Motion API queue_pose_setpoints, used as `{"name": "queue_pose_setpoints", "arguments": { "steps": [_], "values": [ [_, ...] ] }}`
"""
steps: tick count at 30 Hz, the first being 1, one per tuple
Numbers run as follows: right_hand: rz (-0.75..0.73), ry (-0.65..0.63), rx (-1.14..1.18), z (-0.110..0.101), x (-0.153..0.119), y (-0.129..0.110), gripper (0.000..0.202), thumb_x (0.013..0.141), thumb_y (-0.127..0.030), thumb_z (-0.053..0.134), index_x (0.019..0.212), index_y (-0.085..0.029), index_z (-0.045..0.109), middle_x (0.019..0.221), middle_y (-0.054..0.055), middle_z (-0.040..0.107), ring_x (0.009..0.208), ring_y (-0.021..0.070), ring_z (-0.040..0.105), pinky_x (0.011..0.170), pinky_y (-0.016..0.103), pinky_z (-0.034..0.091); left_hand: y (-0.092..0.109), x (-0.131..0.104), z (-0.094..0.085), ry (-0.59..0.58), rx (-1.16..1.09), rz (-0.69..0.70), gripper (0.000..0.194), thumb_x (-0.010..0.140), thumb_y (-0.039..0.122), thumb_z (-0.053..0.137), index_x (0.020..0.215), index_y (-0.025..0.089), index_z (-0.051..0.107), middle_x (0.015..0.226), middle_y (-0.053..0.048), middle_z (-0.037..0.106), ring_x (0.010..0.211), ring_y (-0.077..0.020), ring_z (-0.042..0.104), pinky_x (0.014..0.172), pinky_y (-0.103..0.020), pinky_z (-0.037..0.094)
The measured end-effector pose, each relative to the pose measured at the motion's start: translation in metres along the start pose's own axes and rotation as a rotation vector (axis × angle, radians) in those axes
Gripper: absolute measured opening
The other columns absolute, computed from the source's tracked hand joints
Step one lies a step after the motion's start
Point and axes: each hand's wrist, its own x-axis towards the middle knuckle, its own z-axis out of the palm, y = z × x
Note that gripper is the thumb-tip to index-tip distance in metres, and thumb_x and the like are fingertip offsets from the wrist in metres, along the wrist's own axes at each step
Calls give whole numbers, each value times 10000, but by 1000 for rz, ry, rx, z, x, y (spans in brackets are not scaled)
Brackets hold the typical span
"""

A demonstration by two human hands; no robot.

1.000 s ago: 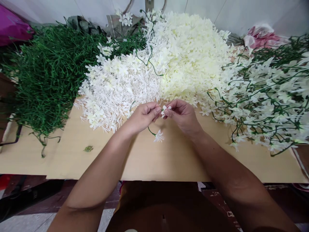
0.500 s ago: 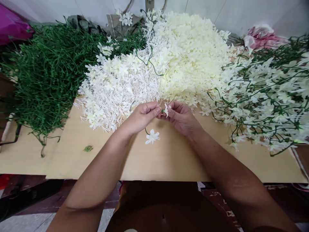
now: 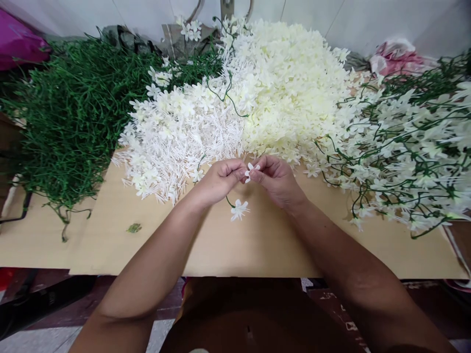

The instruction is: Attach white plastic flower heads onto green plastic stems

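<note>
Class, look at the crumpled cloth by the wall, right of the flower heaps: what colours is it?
The crumpled cloth is pink and white, seen in the head view.

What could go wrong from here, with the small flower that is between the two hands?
The small white flower sits at the fingertips of the left hand and right hand, so it might slip or its petals might bend. The second flower hangs below on a thin green stem and could snag. The pale flower heap lies just beyond; a knuckle could perhaps disturb loose blooms.
</note>
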Motion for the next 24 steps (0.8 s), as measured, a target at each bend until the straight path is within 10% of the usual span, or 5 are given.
{"name": "queue_pose_setpoints", "arguments": {
  "steps": [24],
  "values": [
    [122, 33, 60, 6, -2, 10, 466, 515, -487, 910, 645, -206, 562, 610, -66, 606, 583, 84, 577, 666, 261, 514, -2, 3, -9, -39, 65, 16, 383, 800, 496, 631, 619, 180, 510, 592, 29, 427, 582, -104, 391, 569, -248, 331]
  ]
}}
